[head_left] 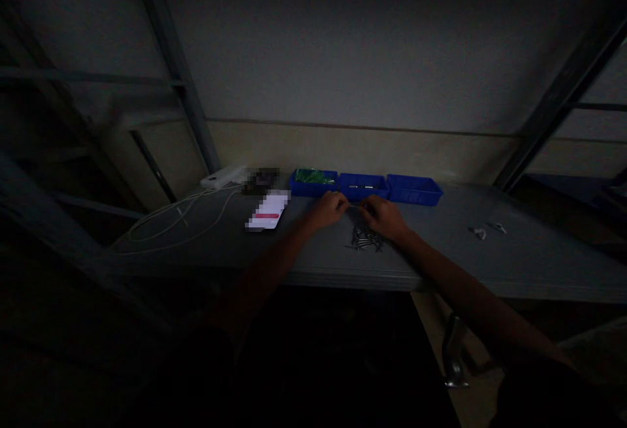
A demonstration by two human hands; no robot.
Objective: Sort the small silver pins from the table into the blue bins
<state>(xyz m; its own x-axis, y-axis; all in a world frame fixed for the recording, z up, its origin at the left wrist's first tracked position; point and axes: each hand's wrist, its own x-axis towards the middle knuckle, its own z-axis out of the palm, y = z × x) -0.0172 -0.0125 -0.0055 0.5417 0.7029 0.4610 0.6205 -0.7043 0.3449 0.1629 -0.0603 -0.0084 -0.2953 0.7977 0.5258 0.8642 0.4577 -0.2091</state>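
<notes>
My left hand (332, 210) and my right hand (385, 216) are close together over the grey bench, fingertips pinched and facing each other. Between them shows a thin, light sliver, too small and dark to name. Just below my right hand lies a loose pile of thin metal pieces that look like screws (366, 238). Behind the hands stand three blue bins in a row. The left bin (301, 187) holds green packets (313, 176), the middle bin (363, 195) a few thin metal pieces, and the right bin (415, 193) shows nothing inside.
A phone with a lit screen (268, 211) lies on the bench (323, 261) to the left. Beyond it are a white power strip (223, 178), looping white cables (161, 212) and a blurred dark object (261, 181). Small whitish pieces (479, 233) lie at right. Metal posts flank the bench.
</notes>
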